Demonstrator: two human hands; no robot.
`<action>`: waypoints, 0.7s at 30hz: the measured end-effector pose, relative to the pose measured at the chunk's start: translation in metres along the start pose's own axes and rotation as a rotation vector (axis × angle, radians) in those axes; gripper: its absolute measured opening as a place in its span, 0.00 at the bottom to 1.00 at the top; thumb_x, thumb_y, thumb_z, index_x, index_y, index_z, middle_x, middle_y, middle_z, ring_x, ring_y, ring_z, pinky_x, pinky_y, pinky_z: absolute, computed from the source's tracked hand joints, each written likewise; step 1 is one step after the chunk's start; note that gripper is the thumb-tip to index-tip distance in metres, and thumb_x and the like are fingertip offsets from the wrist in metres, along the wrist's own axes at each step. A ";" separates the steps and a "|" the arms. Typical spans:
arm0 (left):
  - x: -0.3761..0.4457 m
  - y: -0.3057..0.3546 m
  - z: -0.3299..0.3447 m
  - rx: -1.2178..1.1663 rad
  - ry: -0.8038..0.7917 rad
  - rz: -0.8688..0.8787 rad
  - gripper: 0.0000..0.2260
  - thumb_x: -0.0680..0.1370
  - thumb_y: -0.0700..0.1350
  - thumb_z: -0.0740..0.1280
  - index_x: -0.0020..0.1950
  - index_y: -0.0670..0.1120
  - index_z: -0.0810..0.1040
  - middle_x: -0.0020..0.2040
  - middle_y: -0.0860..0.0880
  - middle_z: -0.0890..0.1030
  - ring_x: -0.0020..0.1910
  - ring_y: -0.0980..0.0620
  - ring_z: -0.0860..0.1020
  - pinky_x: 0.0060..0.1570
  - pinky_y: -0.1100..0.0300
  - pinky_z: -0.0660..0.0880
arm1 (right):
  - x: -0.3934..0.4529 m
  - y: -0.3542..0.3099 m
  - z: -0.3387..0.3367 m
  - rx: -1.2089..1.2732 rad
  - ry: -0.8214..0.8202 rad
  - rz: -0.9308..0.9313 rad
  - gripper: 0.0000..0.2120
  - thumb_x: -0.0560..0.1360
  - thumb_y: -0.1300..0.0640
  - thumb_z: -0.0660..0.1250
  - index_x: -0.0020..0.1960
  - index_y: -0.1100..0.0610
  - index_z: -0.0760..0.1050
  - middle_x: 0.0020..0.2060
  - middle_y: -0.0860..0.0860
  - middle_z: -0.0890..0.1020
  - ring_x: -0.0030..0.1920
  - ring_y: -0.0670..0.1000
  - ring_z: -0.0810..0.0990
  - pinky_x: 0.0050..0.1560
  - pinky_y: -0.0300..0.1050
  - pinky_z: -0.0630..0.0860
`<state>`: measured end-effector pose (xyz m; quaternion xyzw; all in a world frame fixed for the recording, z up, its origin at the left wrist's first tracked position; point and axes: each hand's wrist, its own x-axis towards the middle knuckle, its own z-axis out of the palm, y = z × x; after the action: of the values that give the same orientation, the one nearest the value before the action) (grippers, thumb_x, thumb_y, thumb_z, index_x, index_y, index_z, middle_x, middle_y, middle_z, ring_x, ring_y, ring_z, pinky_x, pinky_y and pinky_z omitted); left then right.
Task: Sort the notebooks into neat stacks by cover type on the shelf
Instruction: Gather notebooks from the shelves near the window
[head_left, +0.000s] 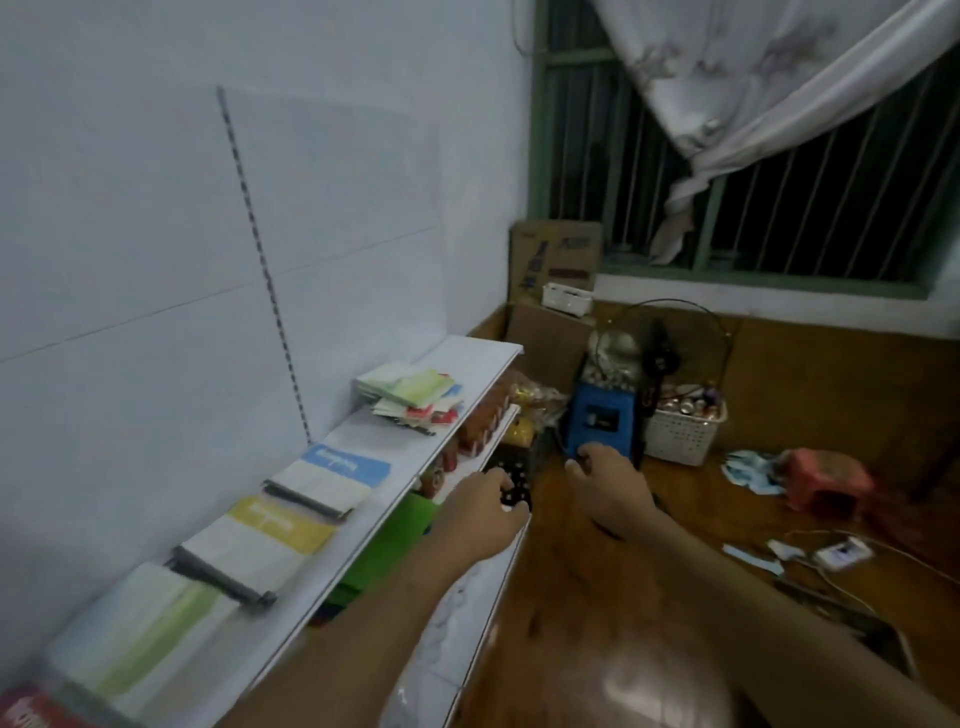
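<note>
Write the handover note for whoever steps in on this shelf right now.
Left hand and right hand: both empty, loosely curled, held out past the shelf edge.
Done: three neat stacks along the shelf, green-band stack nearest, then yellow-band stack, then blue-band stack.
Left: the messy pile of mixed notebooks at the far end, still to be sorted by cover.

A pale blue wall (156, 182) rises left of the fingers; beyond them, a barred window (779, 171) with a white curtain (753, 78), cardboard boxes (556, 260), a blue stool (605, 415) and a white basket (685, 431) on the brown wooden floor (597, 597)
</note>
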<state>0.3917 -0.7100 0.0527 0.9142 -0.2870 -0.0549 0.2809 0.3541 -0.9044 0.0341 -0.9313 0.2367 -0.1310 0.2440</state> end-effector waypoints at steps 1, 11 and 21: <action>0.011 0.011 0.012 0.006 -0.019 0.014 0.19 0.76 0.57 0.63 0.64 0.49 0.73 0.61 0.47 0.75 0.56 0.49 0.75 0.52 0.55 0.74 | 0.004 0.016 -0.007 -0.006 0.006 0.024 0.20 0.78 0.43 0.56 0.65 0.52 0.69 0.59 0.51 0.76 0.58 0.53 0.75 0.59 0.52 0.73; 0.116 0.091 0.096 0.032 -0.099 0.157 0.18 0.76 0.57 0.63 0.62 0.50 0.72 0.56 0.50 0.77 0.51 0.51 0.76 0.50 0.54 0.77 | 0.060 0.135 -0.058 -0.010 0.031 0.204 0.20 0.78 0.42 0.56 0.64 0.52 0.70 0.59 0.51 0.77 0.58 0.54 0.75 0.58 0.53 0.72; 0.258 0.132 0.151 0.002 -0.192 0.213 0.17 0.77 0.56 0.62 0.63 0.50 0.72 0.57 0.50 0.76 0.52 0.51 0.76 0.47 0.57 0.76 | 0.170 0.208 -0.065 -0.093 0.024 0.308 0.21 0.77 0.43 0.57 0.65 0.53 0.70 0.62 0.52 0.76 0.61 0.53 0.75 0.61 0.54 0.72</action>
<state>0.5013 -1.0155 0.0137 0.8693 -0.4082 -0.1119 0.2553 0.3980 -1.1759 0.0032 -0.8926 0.3854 -0.0923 0.2148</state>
